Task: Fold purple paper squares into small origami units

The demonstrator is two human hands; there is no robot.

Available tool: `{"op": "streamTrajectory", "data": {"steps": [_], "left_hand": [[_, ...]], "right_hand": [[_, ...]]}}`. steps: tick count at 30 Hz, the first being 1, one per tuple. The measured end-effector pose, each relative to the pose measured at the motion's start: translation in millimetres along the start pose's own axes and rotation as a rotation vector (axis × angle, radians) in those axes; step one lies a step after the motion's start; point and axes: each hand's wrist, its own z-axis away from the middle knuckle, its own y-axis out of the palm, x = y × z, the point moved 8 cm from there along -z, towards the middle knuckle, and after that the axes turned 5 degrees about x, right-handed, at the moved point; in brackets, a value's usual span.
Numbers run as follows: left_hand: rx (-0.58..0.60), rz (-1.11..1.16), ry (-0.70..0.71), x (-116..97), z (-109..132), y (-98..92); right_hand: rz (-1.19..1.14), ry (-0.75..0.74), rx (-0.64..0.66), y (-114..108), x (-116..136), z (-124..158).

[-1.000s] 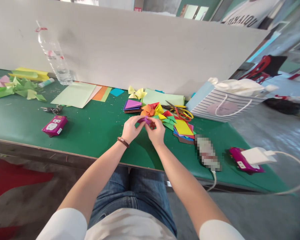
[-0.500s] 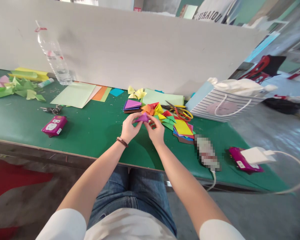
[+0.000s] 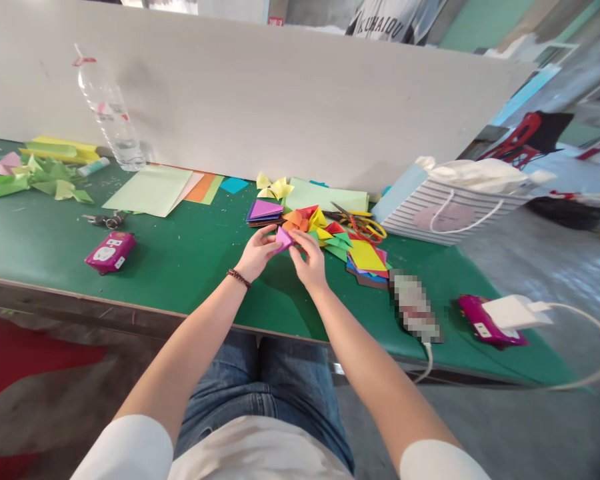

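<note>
A small folded piece of purple paper [image 3: 283, 240] is held up between my hands over the green table [image 3: 180, 267]. My left hand [image 3: 256, 256] pinches its left side between thumb and fingers. On the other side, the fingertips of my right hand [image 3: 309, 261] rest at its right edge. Just beyond are orange folded paper [image 3: 295, 221] and, to the right, green folded pieces [image 3: 339, 244]. A stack of folded paper with purple on top [image 3: 266, 209] lies behind my left hand. Yellow sheets [image 3: 367, 255] top another paper stack at the right.
Scissors [image 3: 363, 223] lie behind the folded pieces, near a striped paper bag [image 3: 430, 207]. A blurred-out item [image 3: 415, 307] and a purple pack with a white charger [image 3: 510, 312] sit at right. At left stand a plastic bottle [image 3: 110, 117], another purple pack [image 3: 111, 253] and keys [image 3: 111, 219].
The purple paper has turned and shifted slightly left and down in my hands. My left hand has moved a little left, and my right fingers have straightened somewhat.
</note>
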Motion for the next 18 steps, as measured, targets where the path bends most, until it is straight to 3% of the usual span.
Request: {"op": "streamTrajectory", "data": {"steps": [10,18], "left_hand": [[0.003,0.083,-0.056,5.9,1.4,-1.3],[0.083,0.03,-0.031,-5.3,6.0,18.7]], "right_hand": [[-0.037,0.036,0.044,2.9,-3.9,-0.2],[-0.33,0.296,-0.026,5.1,-40.7,-1.5]]}}
